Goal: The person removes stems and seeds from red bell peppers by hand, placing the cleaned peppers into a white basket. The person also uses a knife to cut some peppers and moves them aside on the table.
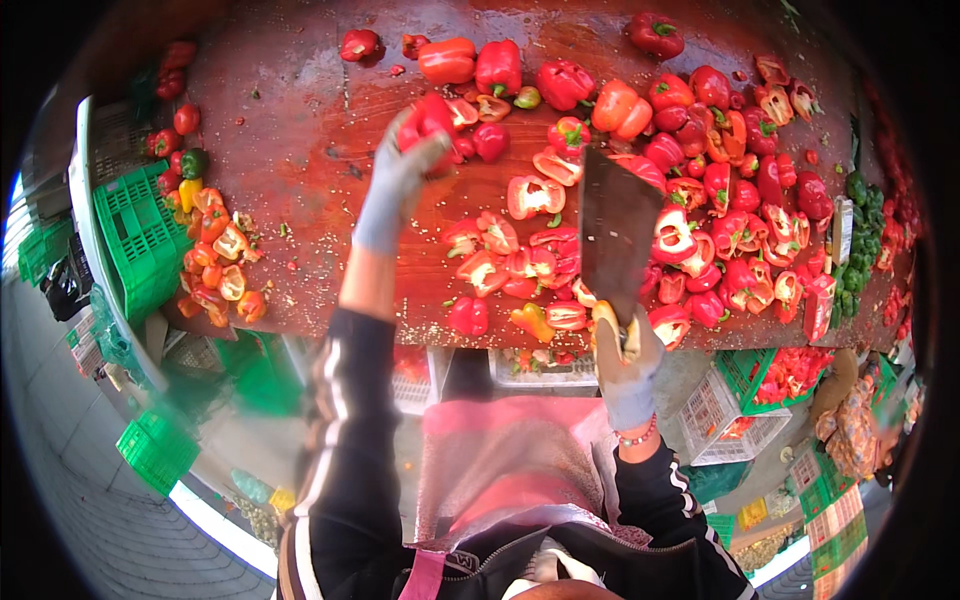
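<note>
My left hand (405,169), in a grey work glove, is closed around a red bell pepper (431,124) above the middle of the red tabletop (330,195); the pepper is blurred. In my gloved right hand (628,367) is the handle of a cleaver (616,229). Its broad dark blade points away from me over the peppers. Beside the blade lies a pepper half (536,196) with its pale inside upward. Between my hands is a cluster of cut red peppers (517,262), and whole red peppers (498,67) lie beyond my left hand.
A large heap of whole and halved red peppers (720,195) covers the right side. Green peppers (855,255) lie past a small box (820,307). Orange pieces (214,255) sit at the left, near a green crate (142,232). Below the edge stands a white crate (544,373); a person (855,412) is at right.
</note>
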A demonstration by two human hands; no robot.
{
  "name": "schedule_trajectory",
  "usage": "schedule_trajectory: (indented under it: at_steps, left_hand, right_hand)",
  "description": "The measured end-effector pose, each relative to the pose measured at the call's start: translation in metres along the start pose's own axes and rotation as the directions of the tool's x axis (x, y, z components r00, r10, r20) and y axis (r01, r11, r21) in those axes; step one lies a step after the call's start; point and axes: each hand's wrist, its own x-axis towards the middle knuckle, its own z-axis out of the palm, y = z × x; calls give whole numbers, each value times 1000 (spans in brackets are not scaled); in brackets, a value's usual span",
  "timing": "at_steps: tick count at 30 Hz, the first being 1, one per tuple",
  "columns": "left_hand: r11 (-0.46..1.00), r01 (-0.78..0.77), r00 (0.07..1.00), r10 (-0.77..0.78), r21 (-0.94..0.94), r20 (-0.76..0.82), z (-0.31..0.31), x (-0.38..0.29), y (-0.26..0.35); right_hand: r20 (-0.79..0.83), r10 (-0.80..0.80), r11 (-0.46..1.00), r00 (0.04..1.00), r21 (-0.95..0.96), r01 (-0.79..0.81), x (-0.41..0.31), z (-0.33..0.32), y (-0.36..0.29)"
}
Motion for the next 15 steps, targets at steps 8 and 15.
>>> schedule_trajectory:
  at_steps: [8,15]
  left_hand:
    - [885,-49,997,15,463,77,-14,-73,37]
    - [-381,-453,709,393,806,585,27,117,50]
  right_hand:
    - [-251,-261,933,932,183,310,-12,21,12]
    - [-110,228,956,968,215,-200,-10,3,56]
